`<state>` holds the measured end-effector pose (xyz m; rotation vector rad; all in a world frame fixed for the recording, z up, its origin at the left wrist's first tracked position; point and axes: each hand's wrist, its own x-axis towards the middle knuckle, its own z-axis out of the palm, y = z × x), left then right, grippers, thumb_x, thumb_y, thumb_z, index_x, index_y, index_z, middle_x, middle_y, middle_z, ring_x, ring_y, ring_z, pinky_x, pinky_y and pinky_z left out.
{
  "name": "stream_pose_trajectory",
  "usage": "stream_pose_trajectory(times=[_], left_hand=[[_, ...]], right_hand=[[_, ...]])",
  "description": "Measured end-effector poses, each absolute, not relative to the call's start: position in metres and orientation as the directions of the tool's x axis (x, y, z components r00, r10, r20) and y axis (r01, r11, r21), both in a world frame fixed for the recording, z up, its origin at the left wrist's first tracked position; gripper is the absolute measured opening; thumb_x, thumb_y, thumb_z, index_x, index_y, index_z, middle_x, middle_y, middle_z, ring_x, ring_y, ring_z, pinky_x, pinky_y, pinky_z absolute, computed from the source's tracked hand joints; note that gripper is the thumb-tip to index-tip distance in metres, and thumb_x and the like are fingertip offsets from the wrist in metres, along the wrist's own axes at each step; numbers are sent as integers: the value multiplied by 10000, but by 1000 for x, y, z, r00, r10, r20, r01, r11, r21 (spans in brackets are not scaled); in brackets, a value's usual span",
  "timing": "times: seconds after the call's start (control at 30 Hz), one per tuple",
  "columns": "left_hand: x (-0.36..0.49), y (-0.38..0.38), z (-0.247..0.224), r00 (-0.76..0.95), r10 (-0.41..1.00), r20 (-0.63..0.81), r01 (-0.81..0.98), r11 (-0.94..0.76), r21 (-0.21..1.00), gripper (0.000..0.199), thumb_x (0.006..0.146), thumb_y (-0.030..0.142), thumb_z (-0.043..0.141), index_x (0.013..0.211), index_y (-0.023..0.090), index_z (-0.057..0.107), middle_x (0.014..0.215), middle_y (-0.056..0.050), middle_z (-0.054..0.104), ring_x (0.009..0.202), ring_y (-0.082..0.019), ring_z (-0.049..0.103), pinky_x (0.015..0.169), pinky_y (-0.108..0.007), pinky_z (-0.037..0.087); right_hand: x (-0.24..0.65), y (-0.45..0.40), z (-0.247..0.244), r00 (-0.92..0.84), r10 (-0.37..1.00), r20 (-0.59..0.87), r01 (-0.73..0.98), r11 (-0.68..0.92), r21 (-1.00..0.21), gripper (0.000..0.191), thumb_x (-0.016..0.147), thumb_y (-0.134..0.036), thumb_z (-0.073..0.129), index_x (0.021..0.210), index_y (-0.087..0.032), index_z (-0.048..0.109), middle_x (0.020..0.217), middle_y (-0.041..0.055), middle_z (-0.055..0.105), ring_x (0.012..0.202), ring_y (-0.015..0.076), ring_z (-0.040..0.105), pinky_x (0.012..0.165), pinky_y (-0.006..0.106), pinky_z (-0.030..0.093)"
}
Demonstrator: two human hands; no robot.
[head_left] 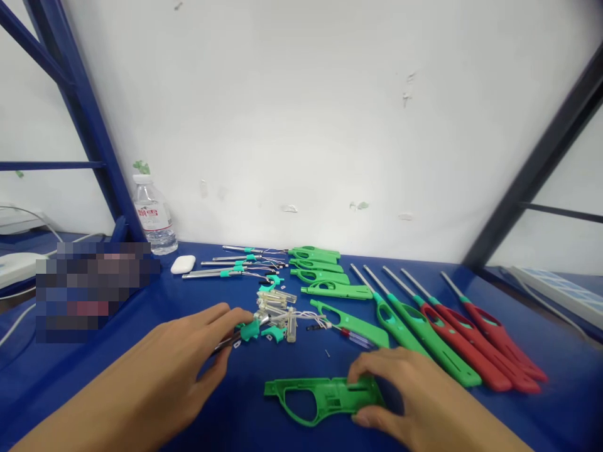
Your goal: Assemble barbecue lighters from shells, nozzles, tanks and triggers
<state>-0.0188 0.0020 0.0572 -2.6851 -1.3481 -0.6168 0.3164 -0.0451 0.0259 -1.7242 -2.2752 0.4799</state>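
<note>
My left hand point(202, 345) is closed on a lighter nozzle tube point(228, 343), a dark metal rod with a teal fitting point(249, 330) at its far end. Most of the tube is hidden under my fingers. Below and to the right, a green lighter shell half point(325, 398) lies on the blue table with its hollow inside facing up. My right hand point(396, 392) grips its right end between thumb and fingers. Just beyond my left hand sit several clear fuel tanks point(277, 304) and a loose teal trigger point(274, 333).
More green shell halves point(351, 323) and nozzle tubes with wires point(211, 273) lie behind. A screwdriver point(355, 339) and a small screw point(328, 353) are mid-table. Assembled green and red lighters point(499, 339) lie right. A water bottle point(154, 216) and white case point(183, 264) stand back left.
</note>
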Motion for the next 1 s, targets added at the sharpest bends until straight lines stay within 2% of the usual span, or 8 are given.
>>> stream_pose_trajectory(times=[0.1, 0.2, 0.33, 0.4, 0.57, 0.77, 0.87, 1.0], left_hand=[[-15, 1, 56, 536, 766, 356, 790, -603, 109, 454, 960, 234, 438, 1284, 301, 749, 1193, -37, 815, 1004, -278, 816, 827, -363, 663], [-11, 1, 55, 544, 772, 329, 789, -604, 115, 448, 944, 212, 444, 1241, 299, 768, 1168, -28, 822, 989, -264, 818, 824, -337, 660], [-6, 2, 52, 571, 760, 309, 761, -632, 147, 422, 953, 205, 478, 1240, 326, 763, 1222, -1, 810, 1074, -262, 799, 902, -322, 645], [-4, 2, 48, 589, 754, 293, 747, -646, 161, 418, 960, 207, 497, 1260, 343, 754, 1246, 11, 802, 1094, -263, 793, 926, -332, 642], [-2, 0, 31, 576, 772, 268, 763, -625, 162, 409, 1006, 273, 527, 1359, 371, 708, 1374, 18, 745, 1220, -291, 739, 1054, -420, 600], [-8, 0, 23, 551, 803, 226, 780, -592, 202, 403, 1077, 348, 506, 1460, 410, 613, 1486, 41, 667, 1392, -273, 618, 1180, -399, 490], [-5, 0, 34, 542, 813, 212, 769, -582, 266, 348, 1053, 305, 529, 1362, 376, 673, 1414, 34, 713, 1302, -249, 678, 1147, -353, 508], [-1, 1, 50, 563, 815, 139, 732, -570, 373, 289, 980, 186, 524, 1098, 315, 754, 1129, 23, 800, 1031, -206, 765, 977, -292, 560]], right_hand=[[315, -43, 22, -303, 953, 26, 867, 287, -408, 226, 857, -236, 841, 1059, -319, 784, 1177, 17, 788, 1101, 278, 732, 995, 380, 553], [315, -37, 18, -336, 939, 67, 842, 332, -426, 190, 870, -287, 851, 1045, -295, 777, 1204, 24, 775, 1150, 270, 715, 1023, 361, 545], [314, -37, 20, -236, 958, 161, 848, 284, -447, 425, 885, -477, 829, 1279, -350, 733, 1307, 31, 760, 1230, 313, 696, 1079, 464, 539], [313, -38, 23, -201, 955, 219, 834, 284, -473, 504, 887, -508, 818, 1358, -378, 698, 1326, 22, 763, 1229, 313, 706, 1079, 468, 549], [305, -34, 29, -249, 913, 323, 767, 389, -510, 207, 958, -346, 761, 1163, -353, 790, 1082, -11, 838, 1035, 255, 785, 934, 348, 608], [301, -30, 32, -234, 896, 378, 710, 423, -563, 153, 974, -289, 737, 1119, -315, 778, 977, -31, 829, 919, 204, 786, 876, 283, 589], [300, -31, 31, -246, 903, 352, 706, 416, -573, 147, 989, -307, 724, 1124, -327, 777, 999, -38, 824, 941, 198, 780, 877, 272, 579], [297, -32, 29, -270, 912, 307, 692, 406, -597, 179, 982, -318, 741, 1150, -366, 780, 991, -57, 820, 939, 185, 776, 883, 257, 576]])
